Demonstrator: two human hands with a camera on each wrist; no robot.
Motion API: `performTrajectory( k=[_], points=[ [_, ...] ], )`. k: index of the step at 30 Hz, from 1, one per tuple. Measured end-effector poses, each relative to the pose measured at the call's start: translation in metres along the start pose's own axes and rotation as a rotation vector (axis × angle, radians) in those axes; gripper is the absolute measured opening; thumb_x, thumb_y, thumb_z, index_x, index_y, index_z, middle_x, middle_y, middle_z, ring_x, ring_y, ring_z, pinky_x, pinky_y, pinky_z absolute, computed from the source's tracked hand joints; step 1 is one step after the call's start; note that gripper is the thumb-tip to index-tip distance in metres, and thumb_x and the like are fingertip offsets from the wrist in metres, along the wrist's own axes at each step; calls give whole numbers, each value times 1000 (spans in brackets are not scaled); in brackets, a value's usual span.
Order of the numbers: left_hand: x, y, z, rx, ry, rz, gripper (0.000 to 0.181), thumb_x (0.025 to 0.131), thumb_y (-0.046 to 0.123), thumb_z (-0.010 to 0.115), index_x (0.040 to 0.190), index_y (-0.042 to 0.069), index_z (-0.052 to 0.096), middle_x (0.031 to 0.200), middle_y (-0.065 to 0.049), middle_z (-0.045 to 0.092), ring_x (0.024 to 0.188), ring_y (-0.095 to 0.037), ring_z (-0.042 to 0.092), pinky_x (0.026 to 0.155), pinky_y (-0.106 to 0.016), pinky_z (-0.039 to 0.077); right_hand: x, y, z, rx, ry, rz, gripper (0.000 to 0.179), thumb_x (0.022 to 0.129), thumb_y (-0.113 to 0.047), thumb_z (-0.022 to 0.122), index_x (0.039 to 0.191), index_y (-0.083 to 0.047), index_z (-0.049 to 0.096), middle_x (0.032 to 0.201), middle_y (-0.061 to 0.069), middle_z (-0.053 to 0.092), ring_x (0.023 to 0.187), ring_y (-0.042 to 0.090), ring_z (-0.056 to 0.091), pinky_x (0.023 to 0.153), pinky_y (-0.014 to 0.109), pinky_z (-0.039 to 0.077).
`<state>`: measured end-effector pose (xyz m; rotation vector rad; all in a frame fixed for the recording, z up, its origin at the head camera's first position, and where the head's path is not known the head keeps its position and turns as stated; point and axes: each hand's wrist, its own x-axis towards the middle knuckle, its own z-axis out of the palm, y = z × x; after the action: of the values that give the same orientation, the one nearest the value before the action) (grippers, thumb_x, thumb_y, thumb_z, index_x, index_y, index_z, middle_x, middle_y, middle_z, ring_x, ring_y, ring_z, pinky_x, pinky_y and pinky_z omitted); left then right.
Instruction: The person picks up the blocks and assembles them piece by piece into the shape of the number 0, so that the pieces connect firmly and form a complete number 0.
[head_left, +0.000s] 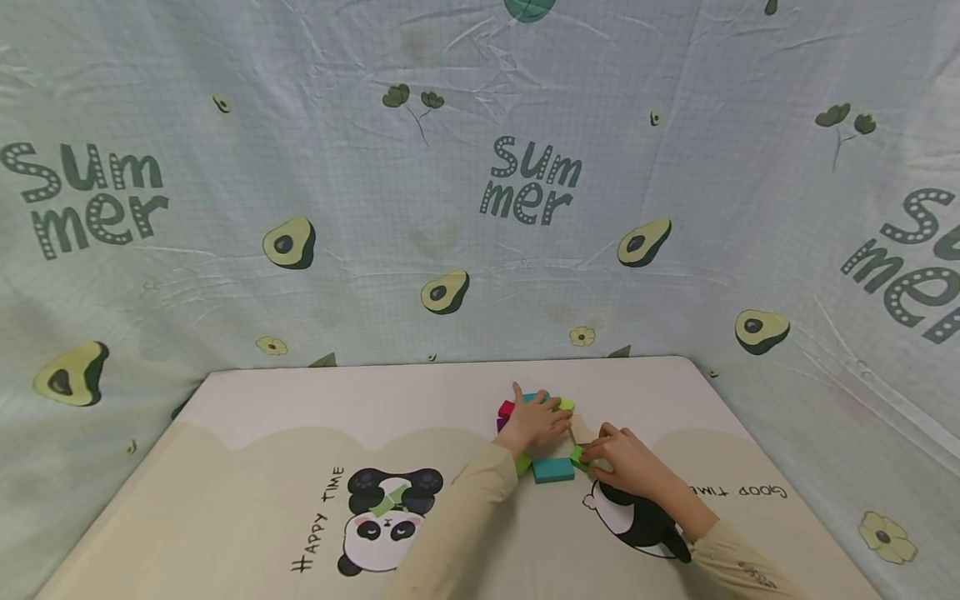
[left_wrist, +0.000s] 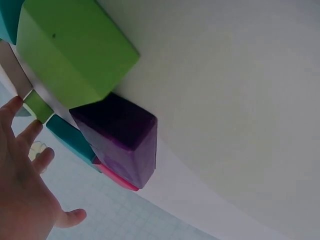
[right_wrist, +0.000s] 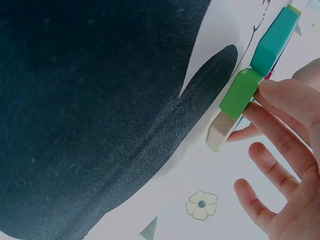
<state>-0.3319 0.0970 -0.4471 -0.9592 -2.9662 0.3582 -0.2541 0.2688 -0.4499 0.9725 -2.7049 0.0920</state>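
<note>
My left hand [head_left: 537,421] reaches over a ring of coloured blocks, its fingers spread. In the left wrist view its fingertips are right at a small lime-green block [left_wrist: 38,106]. A large green block [left_wrist: 75,55] and a purple block [left_wrist: 125,142] stand nearer that camera. My right hand [head_left: 630,460] pinches a green block [right_wrist: 242,93] between thumb and index finger at the ring's front right. That block stands between a teal block [head_left: 553,470] and a plain wooden block [right_wrist: 221,130]. The left hand and forearm partly hide the ring's left side.
Red [head_left: 506,409] and teal blocks [head_left: 536,397] form the far left of the ring. The table mat [head_left: 247,500] carries panda prints and lettering. A printed cloth [head_left: 360,192] hangs behind the table and along its sides.
</note>
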Motion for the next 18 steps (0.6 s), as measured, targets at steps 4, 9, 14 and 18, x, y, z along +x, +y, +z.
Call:
performTrajectory(
  k=[4,9,14,18],
  points=[
    [0,-2,1,-15,5,2,42,94,50,18,135,46,28,143,18,30,135,-10,25,105,-57,17,0,0,0,-1,-10,2,13,73,-17,70,86,-20,72,92,-5,70,73,9,43,58,26,32],
    [-1,-4,1,-23,3,11,42,94,49,18,135,46,28,143,19,29,135,-11,25,104,-57,16,0,0,-1,5,-19,15,14,73,-17,70,86,-20,72,93,-5,70,73,9,43,58,26,32],
    [-1,-5,2,-35,2,15,42,94,50,18,135,45,29,143,19,29,135,-11,25,104,-57,16,0,-1,-1,10,-18,19,14,73,-17,70,86,-20,72,92,-5,70,72,8,42,58,25,31],
    [-1,-6,3,-46,1,20,43,94,50,18,135,45,29,143,19,29,135,-12,25,104,-58,16,0,0,0,6,-4,12,14,72,-16,71,85,-20,72,91,-5,70,72,8,41,58,24,30]
  ],
)
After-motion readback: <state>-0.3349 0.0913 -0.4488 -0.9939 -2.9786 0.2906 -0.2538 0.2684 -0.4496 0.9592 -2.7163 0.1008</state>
